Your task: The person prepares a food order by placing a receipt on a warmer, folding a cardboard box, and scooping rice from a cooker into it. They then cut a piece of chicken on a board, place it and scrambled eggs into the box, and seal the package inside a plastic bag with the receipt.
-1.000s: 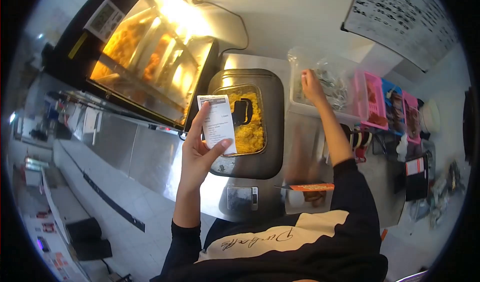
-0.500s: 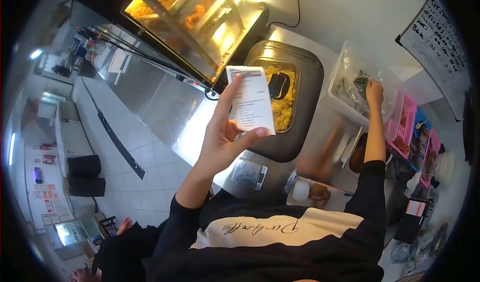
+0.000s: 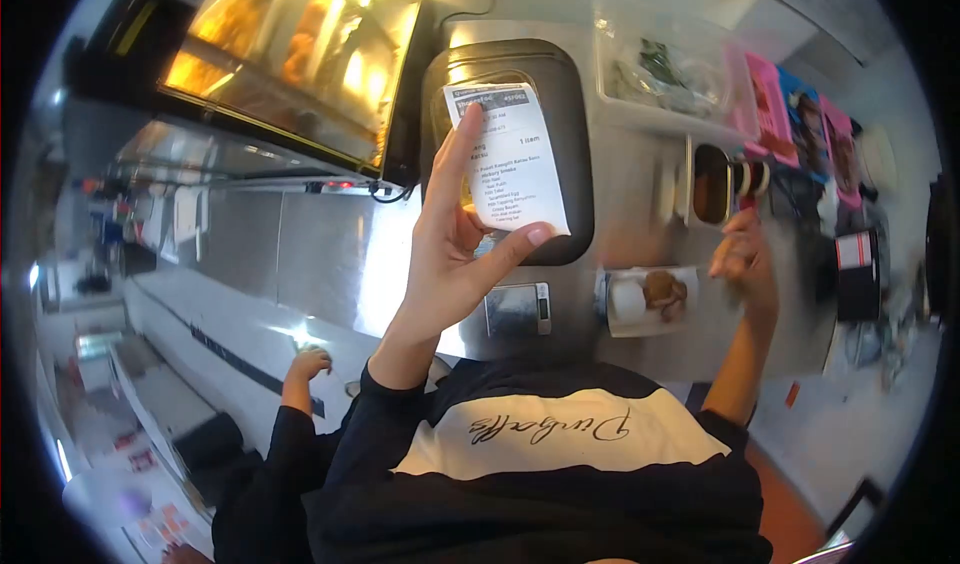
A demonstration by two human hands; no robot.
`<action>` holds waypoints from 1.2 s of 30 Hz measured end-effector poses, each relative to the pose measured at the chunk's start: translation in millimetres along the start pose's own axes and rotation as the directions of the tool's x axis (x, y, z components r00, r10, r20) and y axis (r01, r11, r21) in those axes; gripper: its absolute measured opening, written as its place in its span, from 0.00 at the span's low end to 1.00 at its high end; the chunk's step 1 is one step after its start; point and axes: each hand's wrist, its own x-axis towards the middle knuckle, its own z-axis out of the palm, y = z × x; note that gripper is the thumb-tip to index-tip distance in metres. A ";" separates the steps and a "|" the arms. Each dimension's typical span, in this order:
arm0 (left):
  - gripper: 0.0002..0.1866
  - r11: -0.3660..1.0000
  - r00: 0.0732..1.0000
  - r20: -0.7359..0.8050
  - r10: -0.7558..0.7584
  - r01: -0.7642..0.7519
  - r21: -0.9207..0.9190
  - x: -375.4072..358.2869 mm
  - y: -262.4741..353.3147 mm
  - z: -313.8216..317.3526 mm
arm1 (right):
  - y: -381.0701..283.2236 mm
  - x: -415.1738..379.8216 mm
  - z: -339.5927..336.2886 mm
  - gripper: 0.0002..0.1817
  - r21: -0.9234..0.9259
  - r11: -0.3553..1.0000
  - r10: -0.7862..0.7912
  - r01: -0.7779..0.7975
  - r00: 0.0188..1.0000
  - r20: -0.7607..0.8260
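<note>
Receipt [image 3: 520,164] sits in left hand [image 3: 445,264], right hand [image 3: 748,262] beyond tray's edge [image 3: 650,330].

one receipt [image 3: 517,164], one scale [image 3: 514,311], two pink baskets [image 3: 776,151]

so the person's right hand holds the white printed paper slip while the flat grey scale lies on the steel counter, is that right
Not quite: in the head view, the left hand holds the white printed paper slip, not the right hand. The flat grey scale does lie on the steel counter.
</note>
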 end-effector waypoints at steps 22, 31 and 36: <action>0.29 0.934 0.941 -0.128 -0.314 0.330 0.137 -42.5 -68.2 -124.4 | 227.7 -70.6 64.6 0.07 -0.553 0.801 0.136 -0.231 0.969 -0.208; 0.23 0.577 0.706 -0.491 -0.511 0.705 0.412 -117.4 -247.5 -243.2 | 91.7 -6.9 179.7 0.19 0.162 0.978 0.135 -0.131 0.991 -0.009; 0.29 0.531 0.568 -0.529 -0.630 0.812 0.240 -110.2 -272.4 -234.0 | 158.5 104.5 210.7 0.26 -0.126 0.987 -0.001 -0.101 0.773 -0.634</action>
